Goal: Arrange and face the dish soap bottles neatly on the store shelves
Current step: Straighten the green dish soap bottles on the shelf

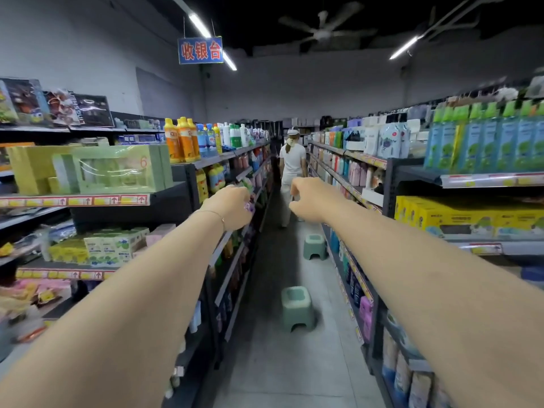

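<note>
Both hands (pixel 232 206) (pixel 310 198) outstretched — loosely curled

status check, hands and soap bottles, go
Left hand curled, grip unclear; right hand loose, empty. Orange dish soap bottles upright, untouched. Green stool, farther stool, person in aisle.

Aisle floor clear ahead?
No: a near stool and a far stool stand on the aisle floor.
</note>
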The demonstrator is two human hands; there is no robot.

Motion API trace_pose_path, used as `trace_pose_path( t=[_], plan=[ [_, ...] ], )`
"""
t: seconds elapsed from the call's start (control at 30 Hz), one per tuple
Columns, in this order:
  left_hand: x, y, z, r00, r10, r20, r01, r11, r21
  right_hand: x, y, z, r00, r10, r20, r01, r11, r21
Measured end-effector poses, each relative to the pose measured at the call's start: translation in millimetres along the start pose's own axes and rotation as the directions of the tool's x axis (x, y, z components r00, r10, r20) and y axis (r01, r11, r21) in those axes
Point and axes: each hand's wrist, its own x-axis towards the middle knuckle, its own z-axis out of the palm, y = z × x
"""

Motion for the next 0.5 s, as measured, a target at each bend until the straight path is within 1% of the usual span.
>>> trace_pose_path(
  t=[0.17,0.33,0.5],
  plan=[
    [90.2,-16.7,37.3,0.998,-0.001,0.058,0.000,1.000,0.013,80.6,29.6,38.2,1.000,-0.004,0.016,0.004,1.000,0.001],
    [174.5,-26.4,77.8,0.997,0.012,0.074,-0.015,0.999,0.041,162.1,68.9,77.6,1.000,0.006,0.022,-0.006,1.000,-0.002],
    [265.6,-35.5,124.3,0.995,-0.011,0.097,0.002,0.997,0.083,251.8,104.1,120.9,0.996,-0.019,0.083,0.015,0.999,0.049]
  ],
)
